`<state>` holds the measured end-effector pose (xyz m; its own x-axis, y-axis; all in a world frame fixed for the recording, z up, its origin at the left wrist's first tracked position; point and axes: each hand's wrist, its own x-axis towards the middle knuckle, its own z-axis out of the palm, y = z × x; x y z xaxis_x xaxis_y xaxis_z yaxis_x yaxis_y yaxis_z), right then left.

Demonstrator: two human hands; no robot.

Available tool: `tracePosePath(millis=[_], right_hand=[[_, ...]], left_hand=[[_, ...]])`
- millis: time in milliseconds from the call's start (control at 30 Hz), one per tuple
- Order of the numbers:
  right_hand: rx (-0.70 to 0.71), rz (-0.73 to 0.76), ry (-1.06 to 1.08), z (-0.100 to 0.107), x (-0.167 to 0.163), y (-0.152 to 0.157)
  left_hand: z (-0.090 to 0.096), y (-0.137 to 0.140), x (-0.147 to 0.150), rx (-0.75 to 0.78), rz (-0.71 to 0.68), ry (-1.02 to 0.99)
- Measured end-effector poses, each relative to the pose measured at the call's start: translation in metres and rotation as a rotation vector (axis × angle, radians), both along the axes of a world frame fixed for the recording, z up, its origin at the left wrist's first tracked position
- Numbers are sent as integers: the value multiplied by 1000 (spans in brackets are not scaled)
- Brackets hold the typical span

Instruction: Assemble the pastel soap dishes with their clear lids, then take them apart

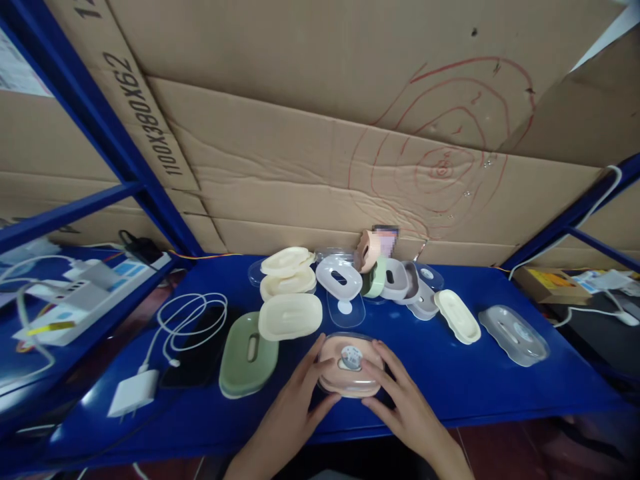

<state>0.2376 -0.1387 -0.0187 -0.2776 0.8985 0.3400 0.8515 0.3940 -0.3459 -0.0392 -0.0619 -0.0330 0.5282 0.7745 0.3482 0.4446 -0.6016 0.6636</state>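
Note:
A pink soap dish (333, 373) under a clear lid with a round white sticker lies on the blue shelf near its front edge. My left hand (306, 393) grips its left side, fingers over the lid and thumb at the near edge. From the other side, my right hand (400, 390) holds it the same way. To the left of my left hand sits a green soap dish (245, 380). Just beyond my hands are a cream tray (291, 317) and a white slotted tray (340, 279).
At the back are cream trays (287, 261) and grey-lilac pieces (395, 280). A cream dish (457, 317) and a clear-lidded grey dish (515, 337) lie right. Left are a white charger (134, 393), its cable and a black phone-like slab (187, 373). Cardboard (275, 153) walls the back.

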Motion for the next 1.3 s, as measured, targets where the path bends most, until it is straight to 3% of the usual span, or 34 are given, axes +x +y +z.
tracePosePath(millis=[333, 533, 767, 900, 1000, 1133, 1300], right_hand=[[197, -37, -141, -4, -7, -4], [109, -30, -78, -8, -7, -6], [-126, -72, 35, -3, -6, -4], [-43, -78, 62, -5, -2, -12], [119, -216, 104, 4, 30, -20], [301, -516, 14, 41, 127, -8], [268, -773, -131, 79, 253, 43]], left_hand=[[-3, 3, 0, -35, 3, 0], [-5, 5, 1, -13, 29, -21], [0, 1, -1, -15, -17, 15], [8, -4, -1, 23, -61, 42], [14, -6, -1, 80, -23, -4], [20, -8, -2, 152, 79, -58], [22, -13, -9, 402, 165, -19]])
